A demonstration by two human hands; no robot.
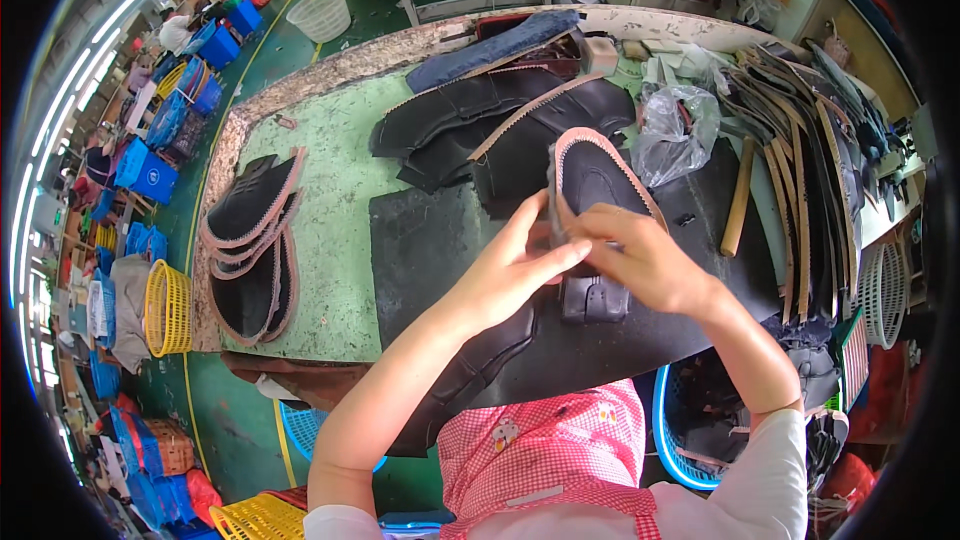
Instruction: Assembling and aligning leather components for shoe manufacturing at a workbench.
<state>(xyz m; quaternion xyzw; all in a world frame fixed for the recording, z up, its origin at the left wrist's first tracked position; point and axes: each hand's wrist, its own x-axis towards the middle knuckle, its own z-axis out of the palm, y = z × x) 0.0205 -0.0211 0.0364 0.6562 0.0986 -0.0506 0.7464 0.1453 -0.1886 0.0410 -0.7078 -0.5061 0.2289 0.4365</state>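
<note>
Head view: left hand (503, 268) and right hand (640, 258), half-curled, pinch the upper (600, 178) between them (I fear uneven pulling could crease it).

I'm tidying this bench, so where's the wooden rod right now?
In the head view, the wooden rod lies toward the right, farther right than the right hand, between the clear plastic bag and the stack of pale-edged dark pieces.

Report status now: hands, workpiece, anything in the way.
Left hand holds black shoe upper. Right hand bent over it. Toe points away. Plastic bag close by, right side.
</note>
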